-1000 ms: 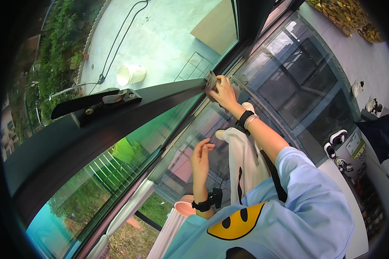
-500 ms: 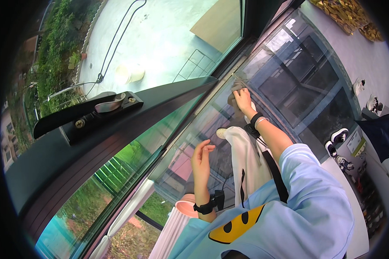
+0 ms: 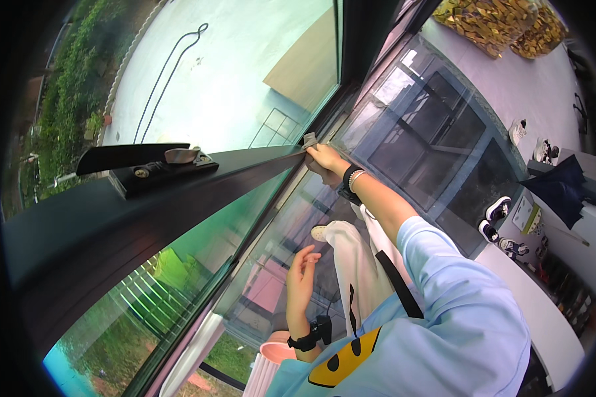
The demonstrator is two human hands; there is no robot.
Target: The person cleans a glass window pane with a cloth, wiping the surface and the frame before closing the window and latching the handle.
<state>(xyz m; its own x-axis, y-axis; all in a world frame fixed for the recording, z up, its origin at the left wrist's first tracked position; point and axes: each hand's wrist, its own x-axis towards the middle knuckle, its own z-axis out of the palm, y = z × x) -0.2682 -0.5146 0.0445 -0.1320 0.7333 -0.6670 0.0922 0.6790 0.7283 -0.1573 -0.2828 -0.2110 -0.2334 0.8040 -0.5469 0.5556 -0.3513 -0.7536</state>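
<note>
Your right hand (image 3: 327,159) gripped a grey-brown cloth (image 3: 323,174), bunched at the far end of the dark window frame (image 3: 172,195). Your left hand (image 3: 300,274) hung empty, fingers loosely curled, near your pale trouser leg (image 3: 346,255). Farther out: black latch (image 3: 155,173) on the frame's near part; dark umbrella (image 3: 563,192) and dark sneakers (image 3: 498,209) off right.

The right fingers (image 3: 316,153) have brought the grey cloth (image 3: 322,173) back to the dark frame's (image 3: 172,188) far end.
</note>
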